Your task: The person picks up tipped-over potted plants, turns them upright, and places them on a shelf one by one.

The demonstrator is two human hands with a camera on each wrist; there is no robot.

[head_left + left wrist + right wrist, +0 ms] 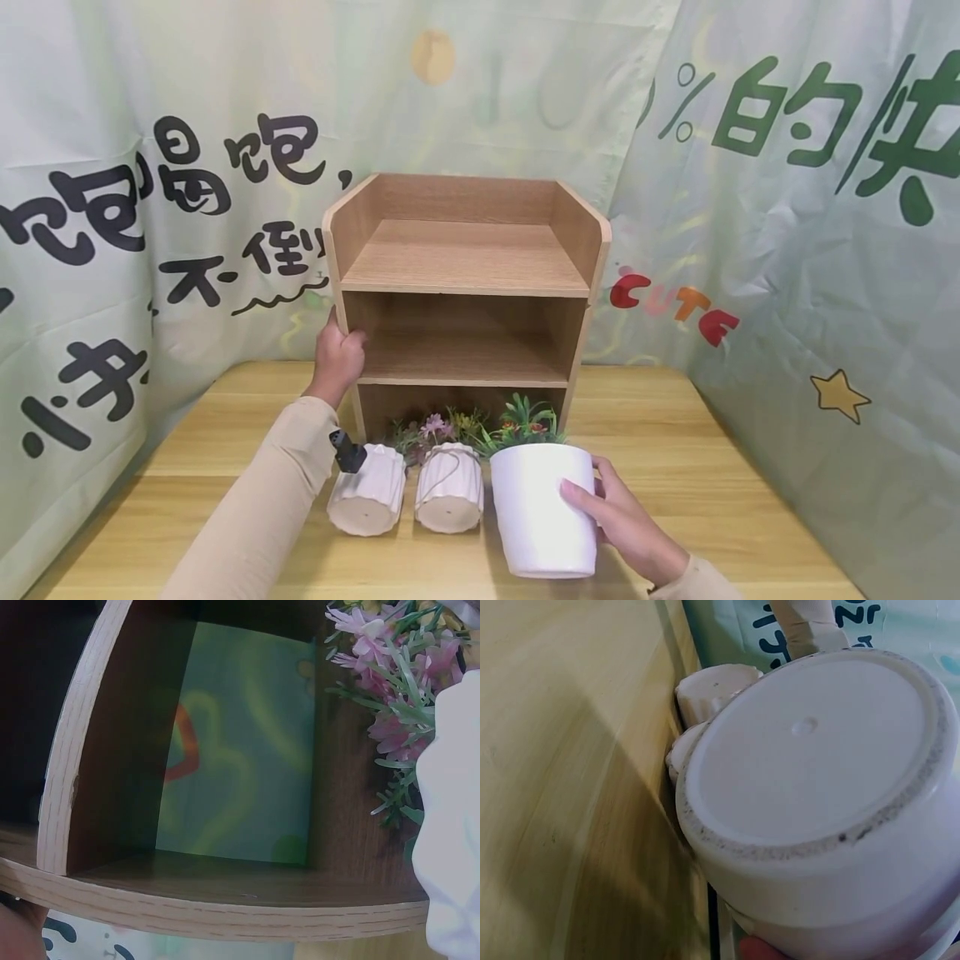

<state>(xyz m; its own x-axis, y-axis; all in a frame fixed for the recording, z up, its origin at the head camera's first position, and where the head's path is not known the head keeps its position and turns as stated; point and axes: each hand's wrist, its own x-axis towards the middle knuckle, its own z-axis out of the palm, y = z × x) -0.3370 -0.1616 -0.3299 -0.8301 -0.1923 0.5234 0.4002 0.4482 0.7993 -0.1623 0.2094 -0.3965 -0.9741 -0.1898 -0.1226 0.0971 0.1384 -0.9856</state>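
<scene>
My left hand (pixel 339 357) grips the left side panel of a small wooden shelf (pixel 465 260), with the thumb inside the edge. My right hand (pixel 628 518) holds a large smooth white flowerpot (pixel 542 508) by its right side, thumb across the front. Green leaves with small red spots stick out of its far end. The pot is tilted, and its round base (pixel 810 757) faces the right wrist camera. Beside it on the left, two ribbed white flowerpots (pixel 450 492) (pixel 369 493) lie tipped, bases forward. Pink flowers (pixel 397 682) show near one ribbed pot in the left wrist view.
The shelf stands on a light wooden table (pixel 645 417), its lowest compartment partly hidden behind the plants. Printed cloth (pixel 787 275) hangs close around the table at the back and sides.
</scene>
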